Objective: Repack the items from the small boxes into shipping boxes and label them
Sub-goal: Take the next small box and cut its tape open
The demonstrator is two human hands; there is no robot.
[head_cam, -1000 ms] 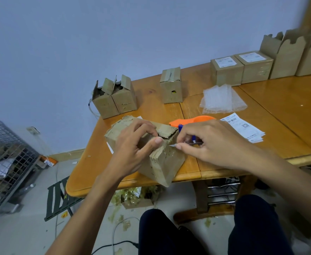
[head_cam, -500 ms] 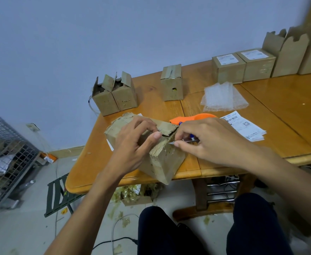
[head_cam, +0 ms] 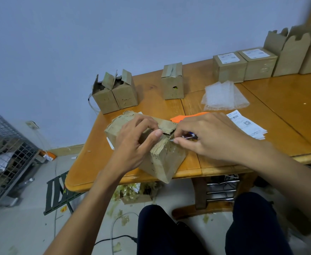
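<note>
A worn, taped cardboard box (head_cam: pixel 166 161) lies tilted at the table's front edge, one corner hanging over it. My left hand (head_cam: pixel 135 144) grips its top, thumb pressed on the torn flap edge. My right hand (head_cam: pixel 204 138) pinches a small blade with a blue handle (head_cam: pixel 187 137), its tip at the box's top seam beside my left thumb. An orange tool (head_cam: pixel 189 116) lies just behind the box, partly hidden by my right hand.
On the wooden table (head_cam: pixel 289 111) stand two opened small boxes (head_cam: pixel 115 94), a taped small box (head_cam: pixel 173 81), two labelled boxes (head_cam: pixel 244 66), tall open shipping boxes (head_cam: pixel 296 52), bubble wrap (head_cam: pixel 222 97) and paper labels (head_cam: pixel 246 126). A wire crate (head_cam: pixel 5 155) and scraps are on the floor.
My hands and the box stay in nearly the same place. The blade tip has crept slightly left along the seam toward my left thumb.
</note>
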